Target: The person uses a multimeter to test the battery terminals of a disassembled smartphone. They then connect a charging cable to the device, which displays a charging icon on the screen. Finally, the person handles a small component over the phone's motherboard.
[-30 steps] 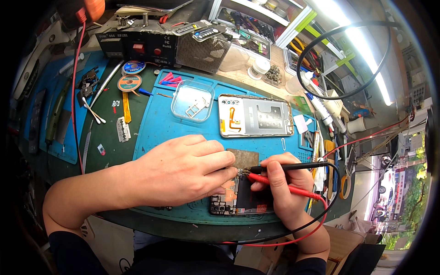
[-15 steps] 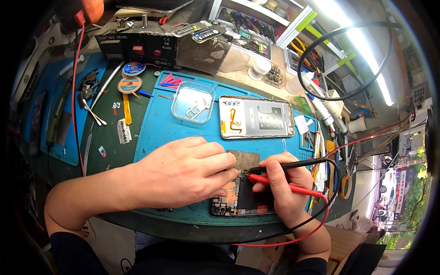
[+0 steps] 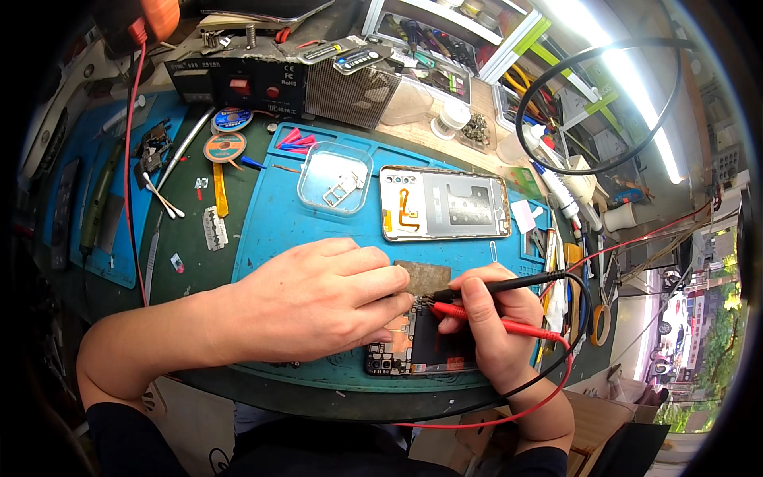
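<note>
My right hand (image 3: 499, 334) grips a black multimeter probe (image 3: 520, 282) and a red multimeter probe (image 3: 509, 324) together, like a pair of chopsticks. Their tips meet small parts at the upper edge of an opened phone (image 3: 433, 358), whose circuit board and black inner panel are exposed. Over the phone's left part, my left hand (image 3: 326, 294) has its fingers closed beside the probe tips. Whatever those fingers pinch is hidden. A flat grey-brown metal plate (image 3: 425, 277) sits just behind the fingertips.
Behind lies a second phone housing (image 3: 445, 203) with an orange flex cable. Beside it on the blue mat (image 3: 270, 222) is a clear plastic box (image 3: 335, 176) with small metal parts. A razor blade (image 3: 214, 228), cotton swabs (image 3: 163, 196) and wire spools lie left. The probe leads loop right.
</note>
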Demonstrator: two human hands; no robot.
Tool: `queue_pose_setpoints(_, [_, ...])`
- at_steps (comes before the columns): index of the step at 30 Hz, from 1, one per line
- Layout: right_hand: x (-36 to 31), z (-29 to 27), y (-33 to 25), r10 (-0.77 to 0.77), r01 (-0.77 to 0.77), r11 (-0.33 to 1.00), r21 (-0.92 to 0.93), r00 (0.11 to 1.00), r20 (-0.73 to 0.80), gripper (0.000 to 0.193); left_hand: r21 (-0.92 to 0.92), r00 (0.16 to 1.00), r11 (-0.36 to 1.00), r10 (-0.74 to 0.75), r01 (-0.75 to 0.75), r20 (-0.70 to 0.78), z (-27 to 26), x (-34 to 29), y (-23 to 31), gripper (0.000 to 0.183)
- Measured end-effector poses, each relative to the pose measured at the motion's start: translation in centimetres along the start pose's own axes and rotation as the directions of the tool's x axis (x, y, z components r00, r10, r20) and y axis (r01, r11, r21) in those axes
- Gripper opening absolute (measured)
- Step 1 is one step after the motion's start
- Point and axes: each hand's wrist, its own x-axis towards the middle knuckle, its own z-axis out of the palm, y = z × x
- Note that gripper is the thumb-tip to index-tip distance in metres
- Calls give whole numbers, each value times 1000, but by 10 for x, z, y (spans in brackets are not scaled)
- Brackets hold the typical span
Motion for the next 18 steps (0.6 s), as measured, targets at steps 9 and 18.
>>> queue_pose_setpoints(9, [-4, 2, 1, 3, 0, 999, -50, 999, 43, 17, -2, 999, 1000, -15, 15, 29, -2, -4, 3, 39])
queue_pose_setpoints(18, [1, -3, -3, -3, 3, 1000, -4, 1000, 6, 14, 42, 999, 998, 44, -42, -30, -7, 9, 3, 36])
